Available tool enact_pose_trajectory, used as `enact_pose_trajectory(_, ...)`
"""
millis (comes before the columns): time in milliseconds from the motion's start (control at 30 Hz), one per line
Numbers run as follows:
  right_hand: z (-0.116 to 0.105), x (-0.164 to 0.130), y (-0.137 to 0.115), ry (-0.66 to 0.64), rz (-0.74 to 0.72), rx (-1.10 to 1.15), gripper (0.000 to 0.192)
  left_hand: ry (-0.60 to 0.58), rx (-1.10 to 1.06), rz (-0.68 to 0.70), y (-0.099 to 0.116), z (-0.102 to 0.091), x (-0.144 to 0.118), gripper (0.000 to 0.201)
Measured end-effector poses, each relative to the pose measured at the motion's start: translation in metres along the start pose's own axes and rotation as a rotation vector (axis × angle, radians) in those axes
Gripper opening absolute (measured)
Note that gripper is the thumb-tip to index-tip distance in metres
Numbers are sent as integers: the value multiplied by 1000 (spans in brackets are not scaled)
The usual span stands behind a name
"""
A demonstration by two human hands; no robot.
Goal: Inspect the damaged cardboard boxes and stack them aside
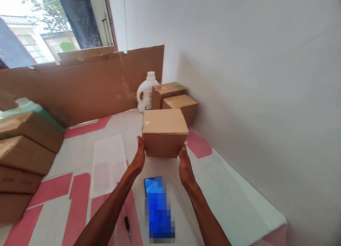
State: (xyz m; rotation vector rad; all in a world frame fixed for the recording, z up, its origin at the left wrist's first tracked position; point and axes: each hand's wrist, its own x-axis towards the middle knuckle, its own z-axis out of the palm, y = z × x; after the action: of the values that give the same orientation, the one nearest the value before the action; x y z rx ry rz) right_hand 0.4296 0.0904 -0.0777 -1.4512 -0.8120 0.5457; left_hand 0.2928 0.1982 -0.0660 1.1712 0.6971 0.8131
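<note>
Pressing my left hand [139, 157] and right hand [184, 166] flat against opposite sides of the sealed, plain brown cardboard box [164, 136], I clamp it low on the pink-and-white table [80, 199]. It looks stiff and smooth-sided, probably light; the lower side walls give the best hold.

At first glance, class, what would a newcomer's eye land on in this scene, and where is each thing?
First, the closed cardboard box at the centre of the table, with the left hand and right hand pressed against its near corners. Behind it, two more small boxes and a white jug sit in the corner by the wall. A stack of cartons lines the left edge.
</note>
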Motion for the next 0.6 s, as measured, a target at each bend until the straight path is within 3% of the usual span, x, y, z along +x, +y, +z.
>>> enact_pose_trajectory(167, 89, -58, -33, -360, -75, 88, 78, 364, 50, 126, 45, -102, -112, 103)
enact_pose_trajectory(300, 154, -121, -41, -647, 22, 154, 77, 635, 90, 113, 47, -161, -211, 106)
enact_pose_trajectory(433, 180, -165, -28, -809, 139, 140, 77, 790, 47, 27, 23, -185, -280, 103)
enact_pose_trajectory(500, 182, -175, -19, -851, 181, 98, 79, 811, 5, 10, 14, -189, -296, 98)
enact_pose_trajectory(600, 179, -181, -9, -817, 207, 50, 79, 835, 77, 19, 12, -199, -299, 91)
